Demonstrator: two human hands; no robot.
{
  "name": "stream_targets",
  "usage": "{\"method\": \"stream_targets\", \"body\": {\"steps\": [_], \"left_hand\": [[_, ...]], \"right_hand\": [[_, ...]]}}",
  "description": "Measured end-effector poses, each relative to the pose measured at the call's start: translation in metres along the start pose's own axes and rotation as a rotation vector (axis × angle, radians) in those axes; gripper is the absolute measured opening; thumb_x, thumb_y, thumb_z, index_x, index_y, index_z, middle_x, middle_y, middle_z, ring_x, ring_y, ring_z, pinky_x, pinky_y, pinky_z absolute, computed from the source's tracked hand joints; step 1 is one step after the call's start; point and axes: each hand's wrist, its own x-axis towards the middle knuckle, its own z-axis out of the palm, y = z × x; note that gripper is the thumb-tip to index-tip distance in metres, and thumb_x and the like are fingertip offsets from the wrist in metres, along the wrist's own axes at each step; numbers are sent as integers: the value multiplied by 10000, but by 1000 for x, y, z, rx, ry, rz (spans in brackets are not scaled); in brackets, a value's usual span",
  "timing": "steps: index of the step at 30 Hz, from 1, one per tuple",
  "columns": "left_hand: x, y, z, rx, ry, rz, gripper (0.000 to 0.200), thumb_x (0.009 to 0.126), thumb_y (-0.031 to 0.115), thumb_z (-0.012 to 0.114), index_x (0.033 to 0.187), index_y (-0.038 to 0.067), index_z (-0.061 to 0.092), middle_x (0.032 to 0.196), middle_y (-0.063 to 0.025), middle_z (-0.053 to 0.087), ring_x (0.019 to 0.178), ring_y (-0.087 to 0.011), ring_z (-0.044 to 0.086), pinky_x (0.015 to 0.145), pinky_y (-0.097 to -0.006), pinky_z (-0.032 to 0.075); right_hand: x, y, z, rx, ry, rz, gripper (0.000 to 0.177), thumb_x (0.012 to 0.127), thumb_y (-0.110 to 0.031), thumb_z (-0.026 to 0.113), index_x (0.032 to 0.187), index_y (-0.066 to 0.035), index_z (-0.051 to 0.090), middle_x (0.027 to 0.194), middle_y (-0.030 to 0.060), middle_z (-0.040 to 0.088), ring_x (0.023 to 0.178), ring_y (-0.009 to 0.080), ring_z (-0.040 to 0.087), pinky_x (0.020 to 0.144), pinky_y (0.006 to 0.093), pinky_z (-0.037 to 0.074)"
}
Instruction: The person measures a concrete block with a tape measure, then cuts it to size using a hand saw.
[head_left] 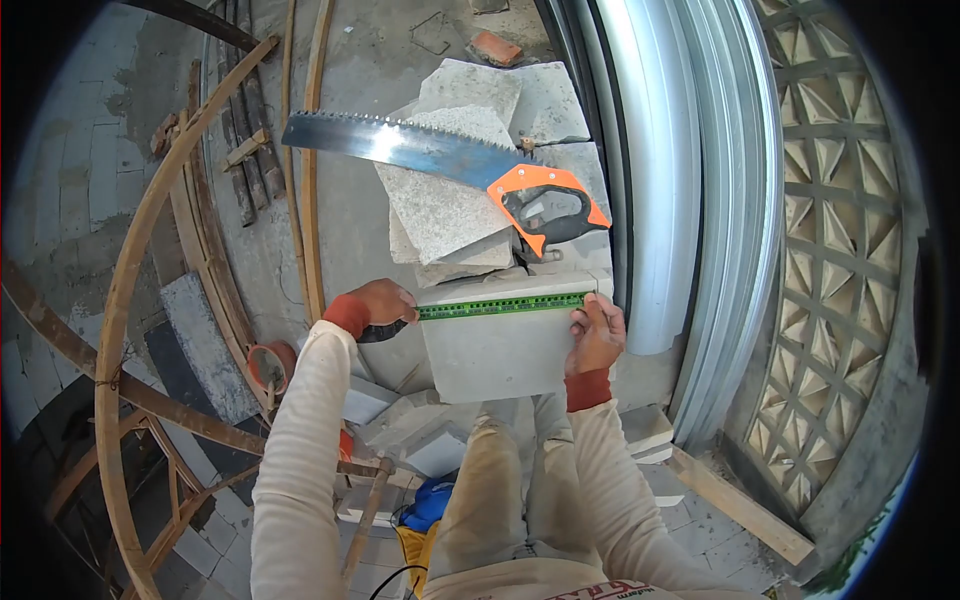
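Observation:
A green tape measure (505,307) is pulled out across the upper part of a pale grey block (505,360). My left hand (382,303) is closed at the tape's left end, around its dark case, beside the block's left edge. My right hand (598,333) has its fingers curled and pinched at the tape's right end, near the block's right edge. Whether those fingers also hold something small is hidden. Beyond the block, a handsaw (440,155) with a orange and black handle lies across a stack of rough stone slabs (455,215).
Metal shutter profiles (650,180) stand close on the right, beside a patterned block wall (820,260). Wooden strips (312,160) and a curved wooden frame (130,280) are on the left. A broken brick (495,47) lies at the back; a timber piece (740,505) lies at lower right.

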Motion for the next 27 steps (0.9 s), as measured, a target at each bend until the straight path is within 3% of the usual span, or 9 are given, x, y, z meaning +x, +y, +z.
{"method": "stream_targets", "body": {"steps": [9,15,27], "left_hand": [[-2,-9,8,-86,74,1,415,807,347,804,1120,75,809,1077,-179,778,1007,-324,706,960,-352,519],[4,-16,13,-139,117,8,414,802,319,813,1079,12,795,1008,-153,781,973,-251,704,928,-330,522],[4,-14,13,-110,122,41,388,774,321,811,1040,38,811,1041,-182,779,990,-338,710,939,-370,533]], "right_hand": [[3,-4,15,5,-8,-6,155,914,-23,778,1058,-20,719,897,75,759,619,129,671,494,251,475],[4,-6,15,-11,24,10,133,897,-13,785,1016,-2,727,878,95,747,611,141,669,514,257,512],[8,-14,18,-53,-31,-16,110,884,0,774,970,17,707,843,95,732,604,144,668,553,268,552]]}}
